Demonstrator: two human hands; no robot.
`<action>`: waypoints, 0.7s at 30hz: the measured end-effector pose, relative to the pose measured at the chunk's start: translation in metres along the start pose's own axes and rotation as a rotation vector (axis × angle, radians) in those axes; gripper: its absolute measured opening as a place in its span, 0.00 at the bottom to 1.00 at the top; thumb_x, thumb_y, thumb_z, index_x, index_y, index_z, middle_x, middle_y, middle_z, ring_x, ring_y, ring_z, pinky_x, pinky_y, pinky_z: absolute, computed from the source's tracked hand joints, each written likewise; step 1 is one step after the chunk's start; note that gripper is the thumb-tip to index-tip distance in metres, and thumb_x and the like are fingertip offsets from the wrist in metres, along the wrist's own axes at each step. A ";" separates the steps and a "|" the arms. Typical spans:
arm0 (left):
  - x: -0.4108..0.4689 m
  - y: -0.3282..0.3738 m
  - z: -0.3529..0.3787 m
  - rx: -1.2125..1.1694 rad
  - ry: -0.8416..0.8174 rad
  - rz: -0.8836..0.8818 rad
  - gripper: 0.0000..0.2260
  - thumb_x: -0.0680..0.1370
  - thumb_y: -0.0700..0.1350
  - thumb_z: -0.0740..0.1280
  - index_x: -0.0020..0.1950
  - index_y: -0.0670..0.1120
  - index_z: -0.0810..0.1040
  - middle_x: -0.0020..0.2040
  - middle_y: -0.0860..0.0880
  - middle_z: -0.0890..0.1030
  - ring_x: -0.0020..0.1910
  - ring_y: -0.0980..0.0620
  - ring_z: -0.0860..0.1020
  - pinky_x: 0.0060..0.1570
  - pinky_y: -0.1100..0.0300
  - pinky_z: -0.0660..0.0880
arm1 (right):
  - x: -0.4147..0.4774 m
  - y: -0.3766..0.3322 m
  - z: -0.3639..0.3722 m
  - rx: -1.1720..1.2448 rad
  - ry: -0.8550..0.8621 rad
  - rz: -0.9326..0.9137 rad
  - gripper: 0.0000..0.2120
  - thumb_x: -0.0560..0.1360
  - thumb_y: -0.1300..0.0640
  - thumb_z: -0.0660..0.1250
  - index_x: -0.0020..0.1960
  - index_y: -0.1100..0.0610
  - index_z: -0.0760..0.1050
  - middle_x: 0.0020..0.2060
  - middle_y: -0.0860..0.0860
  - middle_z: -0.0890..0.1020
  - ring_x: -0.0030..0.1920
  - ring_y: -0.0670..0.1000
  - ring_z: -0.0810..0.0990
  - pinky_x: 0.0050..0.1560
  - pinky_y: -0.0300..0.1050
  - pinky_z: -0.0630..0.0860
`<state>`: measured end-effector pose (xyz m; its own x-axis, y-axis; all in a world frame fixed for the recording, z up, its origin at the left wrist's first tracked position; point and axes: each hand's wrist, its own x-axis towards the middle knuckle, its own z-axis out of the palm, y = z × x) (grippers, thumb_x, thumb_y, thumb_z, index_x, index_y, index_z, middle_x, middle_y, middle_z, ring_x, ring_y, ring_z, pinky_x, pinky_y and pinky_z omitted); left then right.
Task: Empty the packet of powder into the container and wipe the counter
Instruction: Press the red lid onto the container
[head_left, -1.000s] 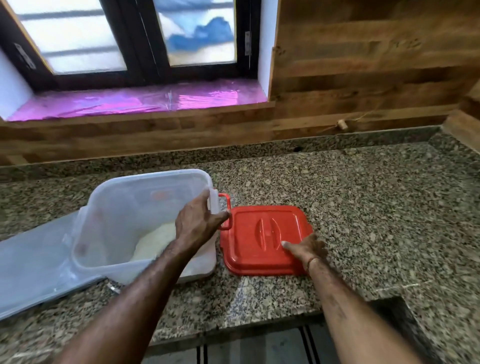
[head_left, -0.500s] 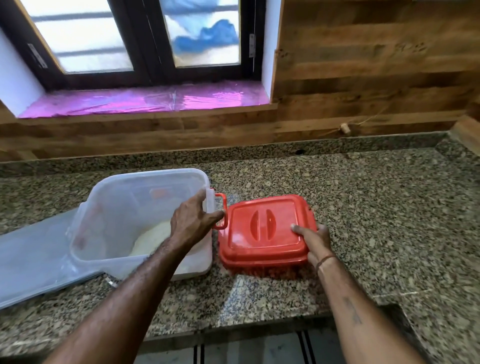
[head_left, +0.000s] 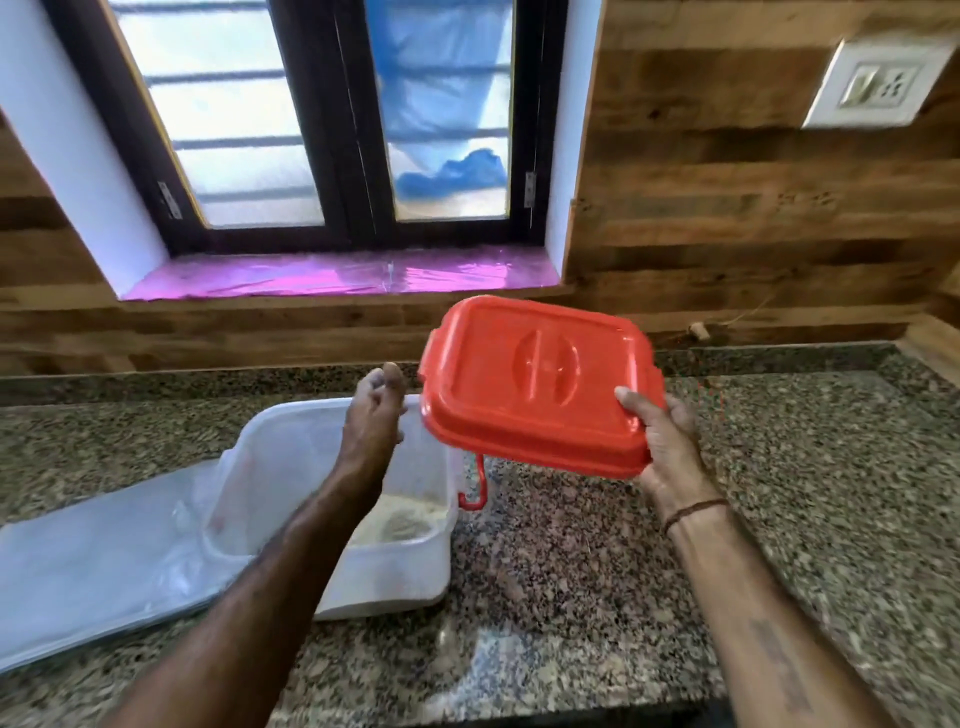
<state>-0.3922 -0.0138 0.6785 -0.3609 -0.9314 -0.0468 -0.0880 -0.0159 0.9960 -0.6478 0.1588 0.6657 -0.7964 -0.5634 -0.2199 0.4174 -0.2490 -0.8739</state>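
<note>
Up in the air, the red lid (head_left: 535, 382) is gripped at its near right corner by the right hand (head_left: 667, 441), thumb on top, tilted above the speckled surface (head_left: 779, 493). At about nine o'clock from it, the left hand (head_left: 371, 421) hovers over the clear container (head_left: 374, 561), fingers loosely curled, holding nothing. Pale powder (head_left: 410, 517) lies inside the container. A flattened plastic packet (head_left: 88, 571) lies at the container's eight o'clock.
</note>
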 end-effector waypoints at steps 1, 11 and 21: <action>0.003 0.008 -0.012 -0.098 0.002 -0.005 0.26 0.76 0.73 0.59 0.59 0.54 0.77 0.52 0.55 0.86 0.49 0.54 0.84 0.46 0.54 0.81 | -0.007 0.004 0.018 -0.025 -0.051 0.032 0.33 0.68 0.60 0.79 0.69 0.53 0.69 0.59 0.59 0.82 0.53 0.62 0.86 0.46 0.67 0.83; -0.003 -0.022 -0.154 0.283 0.324 -0.026 0.35 0.77 0.61 0.72 0.80 0.48 0.68 0.73 0.43 0.76 0.68 0.43 0.78 0.68 0.44 0.75 | -0.065 0.100 0.144 -0.855 -0.053 -0.171 0.31 0.65 0.32 0.70 0.59 0.53 0.75 0.55 0.54 0.81 0.52 0.55 0.82 0.54 0.55 0.82; -0.008 -0.045 -0.175 0.461 0.263 0.039 0.28 0.78 0.54 0.71 0.77 0.48 0.73 0.69 0.43 0.80 0.65 0.42 0.79 0.64 0.50 0.76 | -0.091 0.133 0.146 -1.089 0.002 -0.158 0.28 0.75 0.35 0.66 0.58 0.60 0.77 0.57 0.58 0.80 0.51 0.58 0.82 0.51 0.55 0.83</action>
<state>-0.2233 -0.0690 0.6476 -0.1327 -0.9887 0.0696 -0.4996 0.1274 0.8569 -0.4564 0.0617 0.6327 -0.8079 -0.5849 -0.0720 -0.2978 0.5106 -0.8066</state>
